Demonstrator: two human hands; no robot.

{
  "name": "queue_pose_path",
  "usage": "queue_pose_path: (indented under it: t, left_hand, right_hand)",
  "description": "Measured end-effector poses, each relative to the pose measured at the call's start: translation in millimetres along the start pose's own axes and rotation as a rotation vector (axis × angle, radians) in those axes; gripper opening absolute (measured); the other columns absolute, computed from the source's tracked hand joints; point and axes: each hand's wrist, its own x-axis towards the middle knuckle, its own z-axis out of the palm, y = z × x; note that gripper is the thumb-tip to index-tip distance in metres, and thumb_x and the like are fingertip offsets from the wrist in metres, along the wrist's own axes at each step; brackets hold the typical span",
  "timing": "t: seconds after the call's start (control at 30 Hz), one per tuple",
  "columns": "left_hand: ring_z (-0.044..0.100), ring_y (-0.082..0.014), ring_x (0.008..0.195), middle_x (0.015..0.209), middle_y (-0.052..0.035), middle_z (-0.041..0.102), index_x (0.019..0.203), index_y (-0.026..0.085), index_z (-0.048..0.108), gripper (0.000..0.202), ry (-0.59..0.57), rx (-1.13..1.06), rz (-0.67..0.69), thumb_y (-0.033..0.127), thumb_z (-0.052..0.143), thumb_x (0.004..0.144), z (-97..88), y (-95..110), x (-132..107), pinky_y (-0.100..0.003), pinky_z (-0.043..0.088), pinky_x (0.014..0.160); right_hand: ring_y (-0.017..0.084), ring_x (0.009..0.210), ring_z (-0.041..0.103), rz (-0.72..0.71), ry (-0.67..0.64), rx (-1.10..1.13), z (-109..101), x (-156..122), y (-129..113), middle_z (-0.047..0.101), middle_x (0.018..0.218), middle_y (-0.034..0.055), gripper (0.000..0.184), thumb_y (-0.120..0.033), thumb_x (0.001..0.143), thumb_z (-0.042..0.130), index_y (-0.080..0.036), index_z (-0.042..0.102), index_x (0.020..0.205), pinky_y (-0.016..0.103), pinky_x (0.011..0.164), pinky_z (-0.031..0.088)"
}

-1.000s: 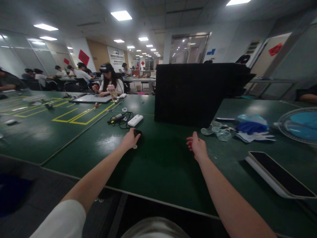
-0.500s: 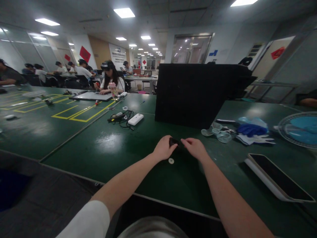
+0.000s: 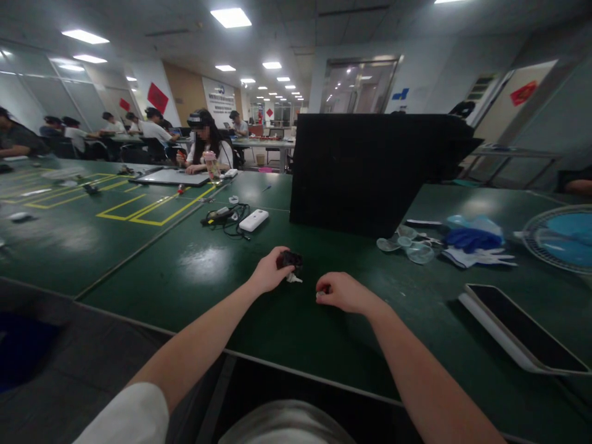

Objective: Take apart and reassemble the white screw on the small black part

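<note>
My left hand (image 3: 269,273) is closed around a small black part (image 3: 290,259) held just above the dark green table (image 3: 198,265), with a small white piece (image 3: 293,279) showing under it. My right hand (image 3: 339,291) rests on the table a little to the right, fingers curled in a pinch on something tiny that I cannot make out. The two hands are a short gap apart.
A black upright panel (image 3: 370,172) stands behind the hands. A white remote-like device (image 3: 253,220) and black cables (image 3: 222,217) lie to the left; clear plastic discs (image 3: 407,243), blue and white gloves (image 3: 472,243), a fan (image 3: 562,237) and a flat tablet-like slab (image 3: 522,327) lie to the right. Several people sit at far tables.
My left hand carried the black part from the left to meet the right hand, then drew back left. The right hand pulled away with its fingers pinched; the white disc no longer lies below.
</note>
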Motion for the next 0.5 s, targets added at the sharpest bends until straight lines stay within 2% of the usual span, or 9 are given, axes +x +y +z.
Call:
queue_pose_path:
  t: [0.1, 0.2, 0.27, 0.33, 0.4, 0.5]
  left_hand:
    - [0.066, -0.0181, 0.089, 0.1, -0.003, 0.069, 0.125, 0.026, 0.055, 0.051, -0.015, 0.045, 0.027, 0.024, 0.071, 0.077, 7.1, 9, -5, -0.034, 0.053, 0.083]
    - [0.066, -0.0183, 0.092, 0.103, -0.0029, 0.069, 0.125, 0.027, 0.055, 0.05, -0.036, 0.05, 0.071, 0.025, 0.071, 0.076, 13.2, 15, -10, -0.034, 0.053, 0.085]
    - [0.067, -0.0184, 0.092, 0.103, -0.0031, 0.07, 0.125, 0.027, 0.056, 0.051, -0.063, 0.052, 0.086, 0.025, 0.071, 0.076, 15.7, 18, -13, -0.033, 0.053, 0.085]
    - [0.067, -0.0182, 0.09, 0.101, -0.0031, 0.07, 0.126, 0.027, 0.056, 0.053, -0.097, 0.059, 0.087, 0.025, 0.071, 0.075, 17.4, 20, -14, -0.033, 0.053, 0.084]
    - [0.067, -0.0179, 0.088, 0.1, -0.0029, 0.07, 0.126, 0.026, 0.056, 0.054, -0.12, 0.069, 0.09, 0.025, 0.071, 0.074, 18.5, 22, -15, -0.032, 0.053, 0.083]
    - [0.067, -0.0175, 0.089, 0.101, -0.0024, 0.07, 0.125, 0.027, 0.057, 0.053, -0.134, 0.089, 0.116, 0.027, 0.071, 0.074, 20.0, 24, -16, -0.031, 0.052, 0.083]
  right_hand:
    - [0.017, 0.074, 0.064, 0.051, 0.042, 0.072, -2, 2, 1, 0.07, 0.089, 0.0021, 0.02, -0.038, 0.073, 0.073, -0.024, 0.072, 0.087, 0.028, 0.062, 0.048]
    - [0.018, 0.076, 0.064, 0.062, 0.248, 0.171, -3, 6, -3, 0.071, 0.086, 0.0026, 0.018, -0.039, 0.079, 0.067, -0.022, 0.071, 0.085, 0.031, 0.069, 0.05]
    - [0.019, 0.079, 0.065, 0.055, 0.405, 0.254, -2, 7, -9, 0.072, 0.089, 0.0038, 0.023, -0.041, 0.081, 0.065, -0.021, 0.071, 0.091, 0.032, 0.072, 0.052]
    - [0.019, 0.08, 0.066, 0.042, 0.506, 0.288, 0, 6, -16, 0.072, 0.093, 0.0046, 0.026, -0.043, 0.083, 0.065, -0.021, 0.071, 0.097, 0.034, 0.072, 0.053]
    - [0.02, 0.082, 0.066, 0.003, 0.516, 0.231, 4, 5, -23, 0.073, 0.096, 0.0043, 0.025, -0.041, 0.085, 0.062, -0.023, 0.072, 0.099, 0.035, 0.074, 0.054]
    - [0.02, 0.089, 0.066, -0.132, 0.42, 0.053, 10, 5, -26, 0.073, 0.1, 0.0031, 0.02, -0.034, 0.09, 0.057, -0.026, 0.074, 0.098, 0.037, 0.081, 0.053]
